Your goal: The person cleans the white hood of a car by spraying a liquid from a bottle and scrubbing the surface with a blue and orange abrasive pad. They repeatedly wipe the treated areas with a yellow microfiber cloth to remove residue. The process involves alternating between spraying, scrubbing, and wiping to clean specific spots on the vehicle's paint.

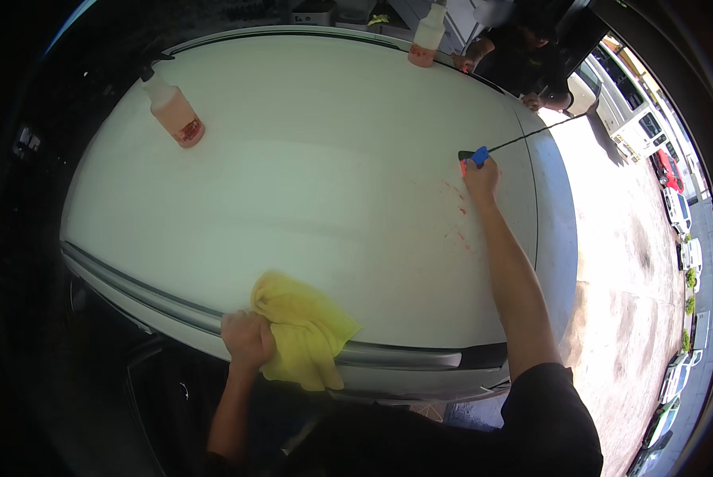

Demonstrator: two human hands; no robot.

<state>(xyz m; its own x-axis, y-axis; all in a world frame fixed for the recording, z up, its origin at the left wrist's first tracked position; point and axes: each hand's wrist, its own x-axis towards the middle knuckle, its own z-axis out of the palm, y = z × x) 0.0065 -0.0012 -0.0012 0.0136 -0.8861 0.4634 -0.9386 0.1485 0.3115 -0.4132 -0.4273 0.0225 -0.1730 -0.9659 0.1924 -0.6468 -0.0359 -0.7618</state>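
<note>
My right hand (482, 180) reaches across a pale car roof (308, 159), closed around a small blue tool (480, 156) with dark and red parts. Its exact kind is hard to make out. Beneath it, red smears (456, 211) mark the roof. My left hand (247, 339) is a fist wrapped over the roof rail (173, 300) on the near side. Against that fist, a yellow cloth (305, 326) drapes over the rail, partly on the roof and partly hanging down. Whether any of the cloth is inside the fist cannot be told.
A spray bottle (173, 111) of pinkish liquid stands on the roof at far left, and another spray bottle (427, 38) at the far edge. Another person (523, 67) in dark clothes works across the car. A thin antenna (539, 131) slants up at right. Parked cars (676, 211) line the sunlit lot.
</note>
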